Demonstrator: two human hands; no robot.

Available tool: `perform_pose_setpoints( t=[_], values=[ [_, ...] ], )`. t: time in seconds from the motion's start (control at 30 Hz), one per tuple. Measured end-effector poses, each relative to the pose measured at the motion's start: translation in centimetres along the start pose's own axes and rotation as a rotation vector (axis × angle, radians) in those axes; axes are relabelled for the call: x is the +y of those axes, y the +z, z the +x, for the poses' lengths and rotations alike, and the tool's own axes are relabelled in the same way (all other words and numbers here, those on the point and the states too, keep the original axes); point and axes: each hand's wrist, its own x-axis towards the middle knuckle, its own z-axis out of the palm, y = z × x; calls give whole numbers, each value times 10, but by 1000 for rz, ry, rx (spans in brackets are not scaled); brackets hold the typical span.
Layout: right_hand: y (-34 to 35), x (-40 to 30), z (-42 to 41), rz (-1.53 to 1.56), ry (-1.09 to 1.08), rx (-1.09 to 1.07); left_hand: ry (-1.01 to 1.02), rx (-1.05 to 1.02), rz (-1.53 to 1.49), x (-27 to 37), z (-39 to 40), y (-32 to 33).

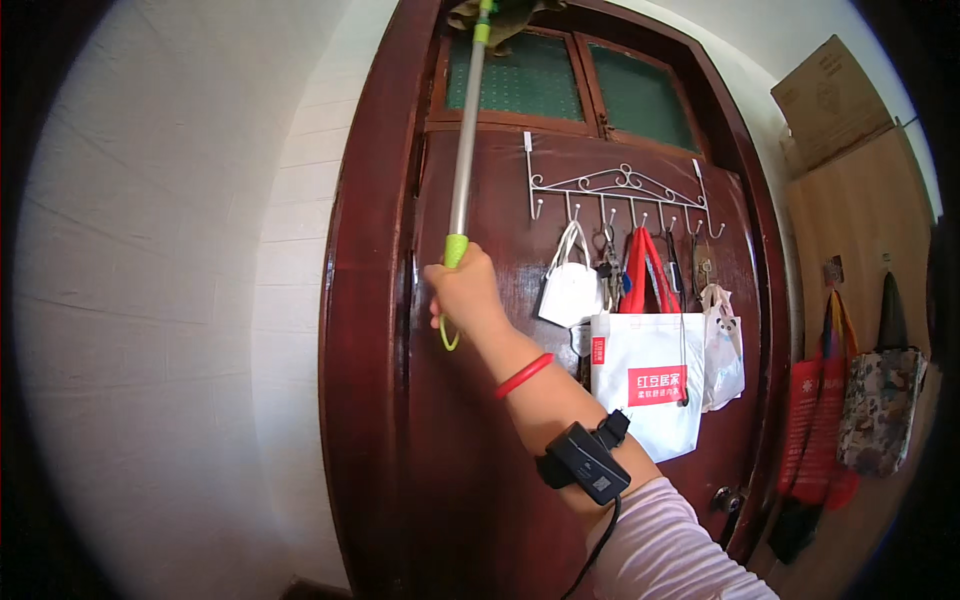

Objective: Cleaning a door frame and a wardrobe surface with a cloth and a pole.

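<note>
My right hand [466, 291] grips the green handle end of a long metal pole [468, 142], with a green hanging loop below my fingers. The pole points up along the left side of a dark red door [480, 465]. At its top is a brownish cloth-like head [506, 21], partly cut off by the picture's edge, in front of the upper frame of the window panes [517, 75] above the door. A red band circles my wrist and a black device with a cable is strapped to my forearm. My left hand is out of view.
A white metal hook rack [619, 191] on the door holds face masks [571, 294], keys, a white shopping bag [645, 435] and a small plastic bag [722, 360]. At right, a cardboard box [832, 105] tops a wooden cabinet [855, 217] hung with bags. A white wall [165, 300] stands at left.
</note>
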Motion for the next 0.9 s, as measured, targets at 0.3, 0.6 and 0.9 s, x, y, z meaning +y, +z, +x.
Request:
perform_pose_setpoints(
  t=[0.3,0.6,0.9],
  values=[
    [18,-8,-17,458,54,-117,-154,-25,-107,-24,-29,12],
    [-39,-13,-1,711,149,-246,-342,-132,-310,-23,-45,15],
    [-116,-21,-10,613,143,-277,-450,-263,-629,34,-44,-1]
  ],
)
